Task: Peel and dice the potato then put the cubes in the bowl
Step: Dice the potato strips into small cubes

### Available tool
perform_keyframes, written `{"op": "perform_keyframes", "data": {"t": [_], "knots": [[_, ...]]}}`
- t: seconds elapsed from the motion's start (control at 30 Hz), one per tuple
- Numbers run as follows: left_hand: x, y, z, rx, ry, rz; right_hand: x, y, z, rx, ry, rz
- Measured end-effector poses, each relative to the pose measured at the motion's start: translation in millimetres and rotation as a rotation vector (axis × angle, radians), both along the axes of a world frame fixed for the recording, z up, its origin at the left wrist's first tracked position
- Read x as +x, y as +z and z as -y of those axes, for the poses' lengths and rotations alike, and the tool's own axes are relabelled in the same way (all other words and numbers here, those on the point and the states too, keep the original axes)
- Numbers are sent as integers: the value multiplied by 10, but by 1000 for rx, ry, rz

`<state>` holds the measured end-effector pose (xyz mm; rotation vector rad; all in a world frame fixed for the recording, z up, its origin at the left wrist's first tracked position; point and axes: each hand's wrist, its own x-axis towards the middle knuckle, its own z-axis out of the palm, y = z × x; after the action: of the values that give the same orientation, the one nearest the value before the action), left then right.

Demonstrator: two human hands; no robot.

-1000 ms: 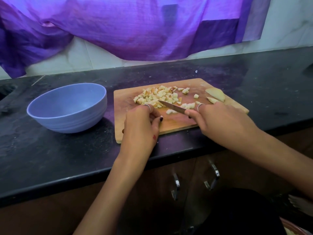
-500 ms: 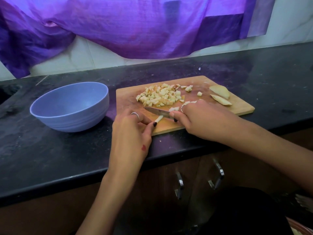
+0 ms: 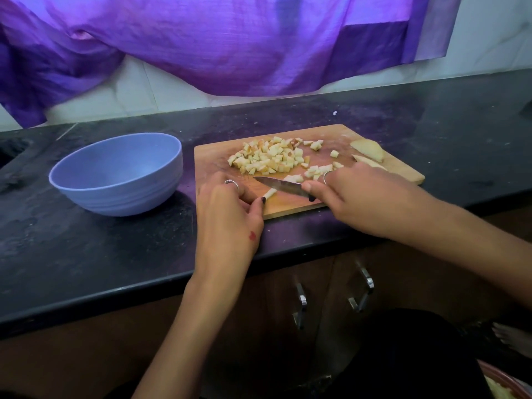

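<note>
A thin potato strip (image 3: 270,193) is being held down near the front edge of the cutting board (image 3: 218,156) by the left hand (image 3: 230,214), its fingers (image 3: 260,203) curled and pinching the strip's near end. The knife (image 3: 280,185) is being gripped by the right hand (image 3: 362,197), fingers clamped round the dark handle, with the blade laid across the strip's far end. A second ago both hands were being worked higher up the board, right against the heap of cubes (image 3: 269,156); since then a single strip has been drawn out toward the board's front edge and the blade brought down beside it. The heap itself is lying unchanged at the middle of the board, with a smaller cluster of cubes (image 3: 318,169) just to its right, beside the right hand's knuckles. Two larger uncut pieces (image 3: 370,149) are waiting at the board's far right corner. The blue bowl (image 3: 86,180) is standing on the dark tabletop (image 3: 72,254) just left of the board, and nothing can be seen inside it. Judged from this, peeling is finished and dicing is well advanced but not complete: this strip is being readied for crosswise cuts, the two larger pieces are still to be cut, and no cubes are yet being moved to the bowl.
</note>
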<state>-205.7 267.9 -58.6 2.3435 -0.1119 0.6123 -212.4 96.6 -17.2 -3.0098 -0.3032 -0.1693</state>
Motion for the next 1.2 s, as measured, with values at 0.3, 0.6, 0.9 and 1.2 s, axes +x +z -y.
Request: {"op": "perform_keyframes", "data": {"t": [0.3, 0.6, 0.9, 1.2], "knots": [[-26, 14, 54, -3, 14, 20, 242, -54, -197, 22, 28, -85], [-29, -25, 52, 36, 47, 24, -12, 22, 40, -5, -41, -53], [-59, -56, -4, 10, 51, 32, 26, -50, -134, 20, 13, -99], [-95, -99, 2, -30, 73, 45, -49, -19, -151, -138, -57, 47]]}}
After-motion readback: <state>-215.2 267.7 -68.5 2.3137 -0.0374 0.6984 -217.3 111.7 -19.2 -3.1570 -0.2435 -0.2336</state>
